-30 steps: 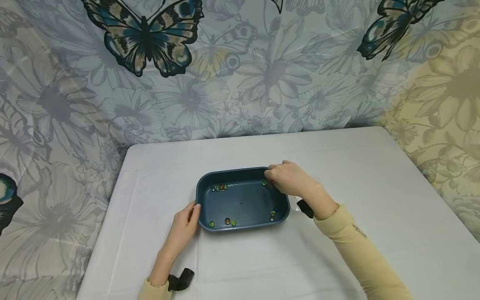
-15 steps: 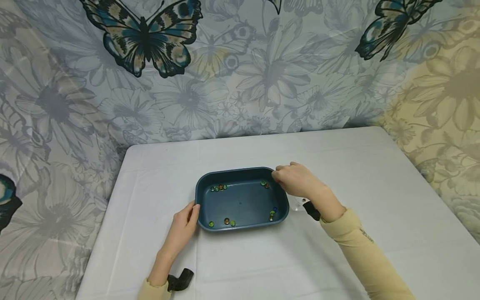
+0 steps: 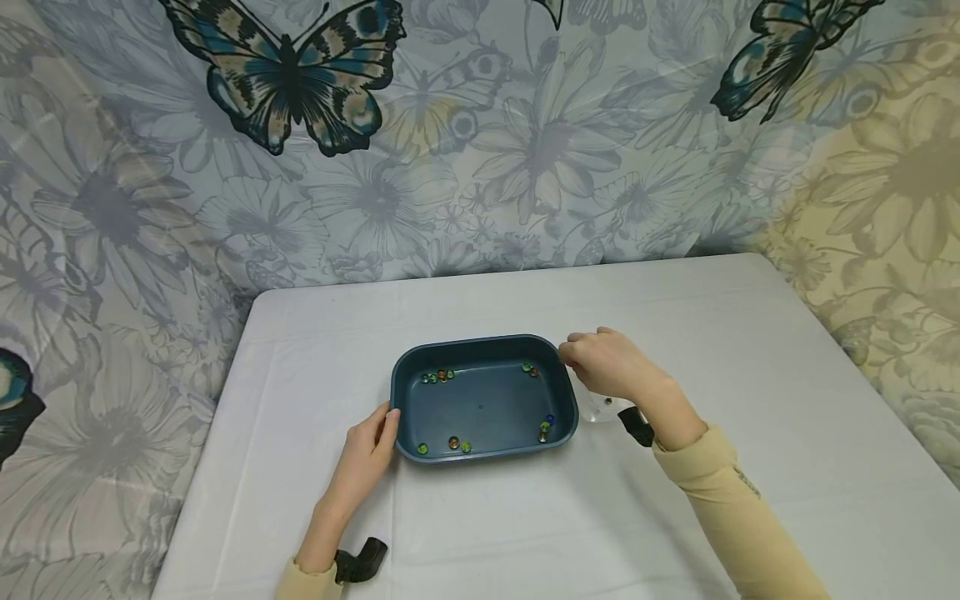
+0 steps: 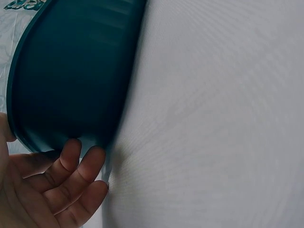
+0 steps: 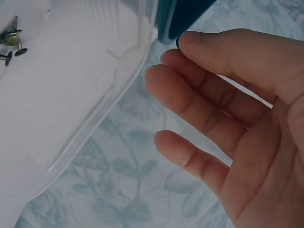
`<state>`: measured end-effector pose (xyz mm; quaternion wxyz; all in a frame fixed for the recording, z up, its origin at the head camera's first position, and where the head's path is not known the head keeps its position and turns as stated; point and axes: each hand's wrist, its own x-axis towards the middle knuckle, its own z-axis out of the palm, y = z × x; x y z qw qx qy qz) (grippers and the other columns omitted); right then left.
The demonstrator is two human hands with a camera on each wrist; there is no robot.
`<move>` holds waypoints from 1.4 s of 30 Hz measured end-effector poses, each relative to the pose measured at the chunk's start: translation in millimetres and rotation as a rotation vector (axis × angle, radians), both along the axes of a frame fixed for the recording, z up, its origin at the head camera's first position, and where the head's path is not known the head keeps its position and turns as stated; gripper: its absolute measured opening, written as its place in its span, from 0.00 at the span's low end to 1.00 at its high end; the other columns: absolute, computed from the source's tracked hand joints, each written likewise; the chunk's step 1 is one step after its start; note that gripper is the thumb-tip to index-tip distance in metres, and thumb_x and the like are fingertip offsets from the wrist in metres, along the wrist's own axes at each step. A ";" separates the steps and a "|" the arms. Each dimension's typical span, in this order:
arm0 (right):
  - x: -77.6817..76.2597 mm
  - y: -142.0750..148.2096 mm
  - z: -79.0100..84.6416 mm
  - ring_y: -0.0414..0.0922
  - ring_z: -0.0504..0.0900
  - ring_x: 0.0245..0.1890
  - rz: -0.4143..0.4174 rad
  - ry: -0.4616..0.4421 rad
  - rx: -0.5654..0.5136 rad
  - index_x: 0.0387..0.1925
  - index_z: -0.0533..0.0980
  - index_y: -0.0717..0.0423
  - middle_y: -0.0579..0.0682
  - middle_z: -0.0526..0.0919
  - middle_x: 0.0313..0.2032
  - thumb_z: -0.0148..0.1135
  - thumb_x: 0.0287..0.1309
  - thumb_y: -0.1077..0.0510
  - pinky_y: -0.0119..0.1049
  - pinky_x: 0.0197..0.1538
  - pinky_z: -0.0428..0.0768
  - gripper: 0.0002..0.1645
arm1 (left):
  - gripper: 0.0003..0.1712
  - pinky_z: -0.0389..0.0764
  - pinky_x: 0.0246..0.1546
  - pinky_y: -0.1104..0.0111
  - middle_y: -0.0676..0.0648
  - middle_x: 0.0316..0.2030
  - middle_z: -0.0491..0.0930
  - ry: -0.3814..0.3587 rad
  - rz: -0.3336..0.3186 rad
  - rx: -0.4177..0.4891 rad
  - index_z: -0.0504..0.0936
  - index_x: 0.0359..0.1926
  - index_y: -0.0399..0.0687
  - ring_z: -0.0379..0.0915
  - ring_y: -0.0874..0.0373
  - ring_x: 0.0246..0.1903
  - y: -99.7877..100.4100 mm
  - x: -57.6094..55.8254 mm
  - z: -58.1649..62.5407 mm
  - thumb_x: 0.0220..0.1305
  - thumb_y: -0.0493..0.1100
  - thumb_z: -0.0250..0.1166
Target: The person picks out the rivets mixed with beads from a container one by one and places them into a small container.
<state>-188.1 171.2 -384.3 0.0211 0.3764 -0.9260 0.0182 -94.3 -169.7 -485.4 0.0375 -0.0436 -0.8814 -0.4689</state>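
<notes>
A dark blue rectangular tray [image 3: 480,457] rests on the table, with several glass marbles [image 3: 453,442] in green, amber and blue along its sides. My left hand [image 3: 366,447] holds the tray's left end; the left wrist view shows fingers [image 4: 78,178] against its outer wall. Just off the tray's right end is my right hand [image 3: 603,363], above a clear plastic container [image 3: 597,415] partly hidden by that hand and wrist. Its thumb and forefinger pinch together in the right wrist view, with a small dark piece [image 5: 178,42] barely showing at the thumb tip.
Several small brass-coloured pieces with round heads and short stems [image 5: 14,42] lie in the clear container. A white cloth covers the table [image 3: 480,533]. Behind the table hangs a backdrop [image 3: 480,167] with butterflies and flowers.
My right hand has moved right, from over the tray's far right corner to beside it. More of the clear container shows now. My left hand and the tray have hardly moved.
</notes>
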 end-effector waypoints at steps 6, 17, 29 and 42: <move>2.3 10.2 -1.9 0.38 0.60 0.18 -0.034 -0.019 0.000 0.16 0.68 0.51 0.42 0.65 0.18 0.59 0.47 0.73 0.33 0.26 0.59 0.17 | 0.21 0.68 0.22 0.71 0.54 0.19 0.69 -0.001 -0.002 0.000 0.76 0.52 0.39 0.64 0.62 0.20 0.2 -0.3 -0.9 0.72 0.49 0.47; 6.5 22.4 -5.8 0.37 0.63 0.18 -0.063 -0.035 -0.057 0.17 0.71 0.52 0.41 0.68 0.19 0.61 0.45 0.73 0.35 0.27 0.62 0.15 | 0.22 0.69 0.24 0.71 0.54 0.20 0.71 -0.001 0.000 0.003 0.75 0.53 0.39 0.65 0.61 0.22 0.1 0.2 -3.1 0.72 0.50 0.47; 9.2 34.4 -11.4 0.37 0.62 0.18 -0.105 -0.072 -0.061 0.15 0.68 0.49 0.40 0.66 0.18 0.58 0.45 0.75 0.35 0.27 0.64 0.19 | 0.22 0.71 0.27 0.71 0.52 0.25 0.76 0.008 0.000 0.012 0.75 0.54 0.38 0.68 0.61 0.26 -0.1 0.2 -3.5 0.72 0.49 0.47; 7.6 39.6 -16.3 0.39 0.65 0.19 -0.117 -0.081 -0.046 0.18 0.71 0.53 0.43 0.71 0.20 0.59 0.45 0.74 0.39 0.28 0.68 0.15 | 0.22 0.74 0.31 0.69 0.47 0.34 0.81 0.022 0.003 0.002 0.75 0.54 0.38 0.71 0.61 0.29 0.1 -0.3 -2.3 0.72 0.48 0.47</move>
